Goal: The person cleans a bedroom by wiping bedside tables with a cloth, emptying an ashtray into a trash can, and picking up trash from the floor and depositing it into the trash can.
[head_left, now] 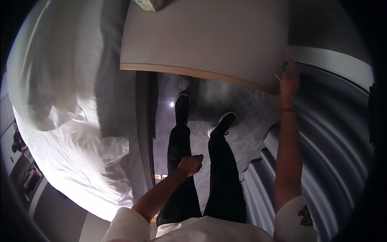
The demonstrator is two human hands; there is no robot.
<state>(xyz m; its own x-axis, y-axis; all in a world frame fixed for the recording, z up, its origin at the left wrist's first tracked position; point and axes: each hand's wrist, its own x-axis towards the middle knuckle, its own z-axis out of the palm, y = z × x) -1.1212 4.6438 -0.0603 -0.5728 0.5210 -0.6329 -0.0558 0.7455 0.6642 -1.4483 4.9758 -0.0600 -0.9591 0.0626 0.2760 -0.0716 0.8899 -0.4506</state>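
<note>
My left hand (191, 164) hangs in front of my legs, fingers curled into a loose fist. I cannot make out anything in it. My right hand (290, 82) reaches forward to the right edge of a pale tabletop (205, 38) with a light wood-coloured front edge. Its fingers are closed around something small, partly dark, with a thin pale strip (277, 78) beside them. Dim light and blur hide what that is. Grey curtain folds (326, 121) hang right beside the right forearm.
A bed with rumpled white bedding (76, 133) stands on my left. Below lies a grey marbled floor (201, 137), where my dark shoes (183, 107) stand. A small pale object (150, 4) sits at the far side of the tabletop. A white ledge (330, 56) runs behind the curtain.
</note>
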